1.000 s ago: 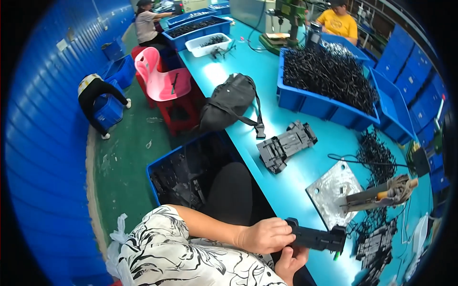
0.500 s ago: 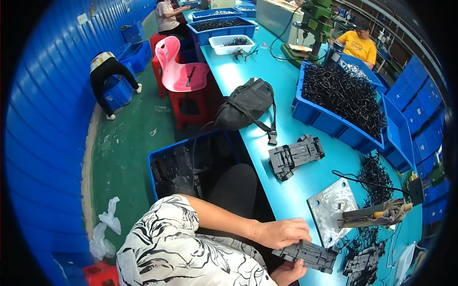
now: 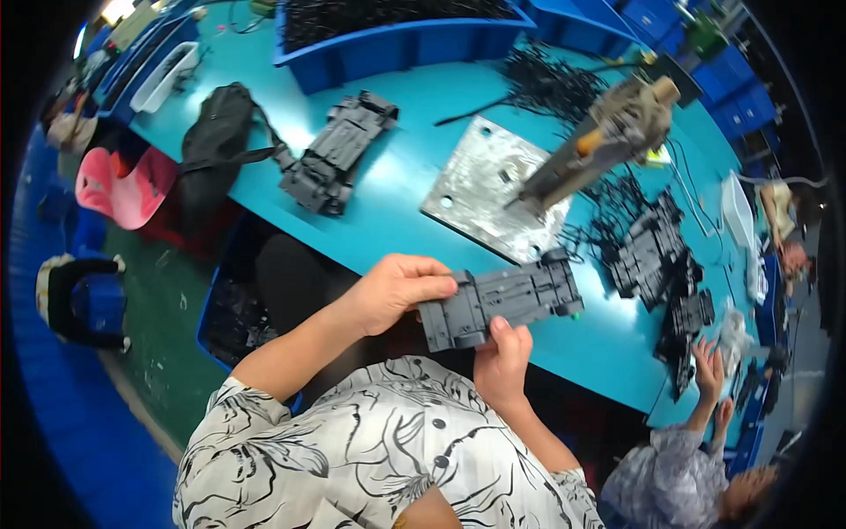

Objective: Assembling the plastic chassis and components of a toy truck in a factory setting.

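Note:
A black plastic toy car chassis (image 3: 507, 300) is held level in front of my chest, its flat moulded face turned up. My left hand (image 3: 392, 293) pinches its left end, thumb on top. At the near edge my right hand (image 3: 504, 360) grips it, thumb against the side and the other fingers partly hidden beneath. Just beyond the chassis lies a square metal plate (image 3: 476, 167) with corner holes. A tool wrapped in cloth (image 3: 590, 145) stands over that plate. Another chassis (image 3: 342, 152) rests on the table farther left.
Behind stands a blue bin (image 3: 397, 48) of black parts. Loose black parts (image 3: 551, 88) lie by the plate, and more chassis (image 3: 648, 251) are piled at right. A black bag (image 3: 216, 141) sits at the table's left edge. A co-worker's hand (image 3: 708, 368) is at the right.
My view has swung to the right. Both hands still hold the chassis, now lifted in front of my chest, and a co-worker at the right has come into view.

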The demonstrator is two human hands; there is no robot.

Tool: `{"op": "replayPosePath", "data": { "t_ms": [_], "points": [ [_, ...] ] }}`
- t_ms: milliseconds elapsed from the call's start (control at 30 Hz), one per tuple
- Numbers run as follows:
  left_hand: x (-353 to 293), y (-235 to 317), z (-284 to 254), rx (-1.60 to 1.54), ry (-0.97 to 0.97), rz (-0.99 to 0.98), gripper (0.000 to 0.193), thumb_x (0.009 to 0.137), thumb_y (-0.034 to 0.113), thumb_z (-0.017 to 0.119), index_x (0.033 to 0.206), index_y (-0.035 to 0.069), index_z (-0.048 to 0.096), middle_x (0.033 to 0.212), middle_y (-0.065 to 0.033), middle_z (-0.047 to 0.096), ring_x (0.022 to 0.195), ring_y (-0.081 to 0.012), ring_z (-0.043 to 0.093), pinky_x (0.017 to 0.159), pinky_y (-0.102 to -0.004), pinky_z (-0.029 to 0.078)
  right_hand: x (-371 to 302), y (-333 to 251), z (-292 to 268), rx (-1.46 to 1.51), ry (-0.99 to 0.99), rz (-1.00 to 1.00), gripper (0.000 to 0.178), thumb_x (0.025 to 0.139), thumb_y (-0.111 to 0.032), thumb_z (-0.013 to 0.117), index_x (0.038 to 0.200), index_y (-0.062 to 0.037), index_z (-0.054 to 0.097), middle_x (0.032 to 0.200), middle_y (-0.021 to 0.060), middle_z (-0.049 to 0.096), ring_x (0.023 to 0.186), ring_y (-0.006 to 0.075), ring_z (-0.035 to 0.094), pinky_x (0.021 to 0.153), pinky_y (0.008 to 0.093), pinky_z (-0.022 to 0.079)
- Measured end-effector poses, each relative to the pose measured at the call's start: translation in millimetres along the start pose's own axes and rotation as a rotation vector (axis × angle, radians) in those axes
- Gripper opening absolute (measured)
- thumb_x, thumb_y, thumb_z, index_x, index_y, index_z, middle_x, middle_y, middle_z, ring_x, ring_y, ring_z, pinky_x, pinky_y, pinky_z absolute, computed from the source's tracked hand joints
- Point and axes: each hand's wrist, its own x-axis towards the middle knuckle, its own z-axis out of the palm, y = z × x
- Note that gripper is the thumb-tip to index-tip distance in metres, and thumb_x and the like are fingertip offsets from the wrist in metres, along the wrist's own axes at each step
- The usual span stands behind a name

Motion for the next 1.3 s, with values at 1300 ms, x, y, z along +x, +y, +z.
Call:
{"op": "replayPosePath", "data": {
  "t_ms": [1300],
  "points": [
    [50, 18, 27, -0.073, 0.247, 0.093, 0.030, 0.088, 0.025, 0.065, 0.096, -0.004, 0.062, 0.087, -0.0079, 0.064, 0.074, -0.0127, 0.061, 0.068, -0.0268, 0.052, 62, -10, -2, 0.216, -0.132, -0.061, 0.034, 0.084, -0.008, 0.056, 0.115, 0.0054, 0.053, 0.109, 0.0118, 0.061, 0.100, 0.0218, 0.060, 0.088, 0.0357, 0.049]
  ]
}}
